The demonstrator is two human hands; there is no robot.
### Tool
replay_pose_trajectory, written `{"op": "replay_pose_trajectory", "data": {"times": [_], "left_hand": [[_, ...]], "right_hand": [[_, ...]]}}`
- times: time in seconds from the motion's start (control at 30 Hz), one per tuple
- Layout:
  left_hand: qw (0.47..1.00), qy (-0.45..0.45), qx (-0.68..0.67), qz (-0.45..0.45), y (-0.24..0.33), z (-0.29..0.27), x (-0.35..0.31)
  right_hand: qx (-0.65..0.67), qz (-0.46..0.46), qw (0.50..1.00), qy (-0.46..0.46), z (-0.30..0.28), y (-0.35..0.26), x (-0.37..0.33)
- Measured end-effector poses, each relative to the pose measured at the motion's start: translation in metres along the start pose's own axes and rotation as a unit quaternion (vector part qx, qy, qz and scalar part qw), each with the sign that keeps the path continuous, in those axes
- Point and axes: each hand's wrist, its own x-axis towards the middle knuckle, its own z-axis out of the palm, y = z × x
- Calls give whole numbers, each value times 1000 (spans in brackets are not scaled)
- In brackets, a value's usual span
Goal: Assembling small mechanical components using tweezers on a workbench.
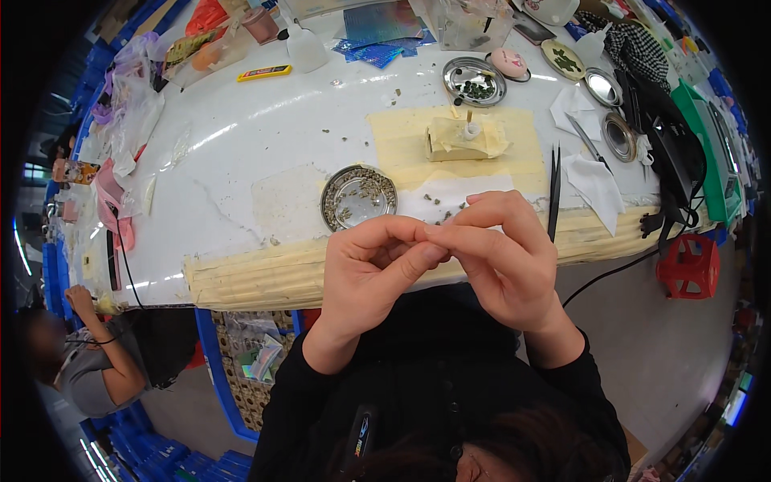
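My left hand (369,269) and my right hand (510,261) meet at the fingertips over the table's near edge. Both are closed in a pinch; whatever lies between the fingers is too small or hidden to make out. Just beyond my left hand stands a round metal dish (359,198) with many small brownish-grey pieces in it. A few similar small pieces (450,202) lie on white paper (482,189) behind my fingers. Farther back, a tape-covered block (466,139) holds a short upright stick and a small white piece.
Black tweezers (555,193) and a knife (588,141) lie to the right, near white tissues (594,193). A metal dish of dark green pieces (474,81) is at the back. A yellow cutter (264,73) lies far left. Another person (104,361) sits at left; a red stool (689,267) stands right.
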Motion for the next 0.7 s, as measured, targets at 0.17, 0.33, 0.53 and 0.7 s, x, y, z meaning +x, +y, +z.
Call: {"op": "replay_pose_trajectory", "data": {"times": [0.17,0.33,0.53,0.7], "left_hand": [[1000,5,-8,3,0,0,-1],[999,20,-5,29,-4,6,0],[998,34,-45,2,-4,5,-1],[991,84,54,85,-5,12,-1]], "right_hand": [[37,21,999,28,1,3,-3],[36,22,997,59,4,1,-4],[47,13,996,78,8,4,-7],[60,34,993,96,12,3,-8]]}}
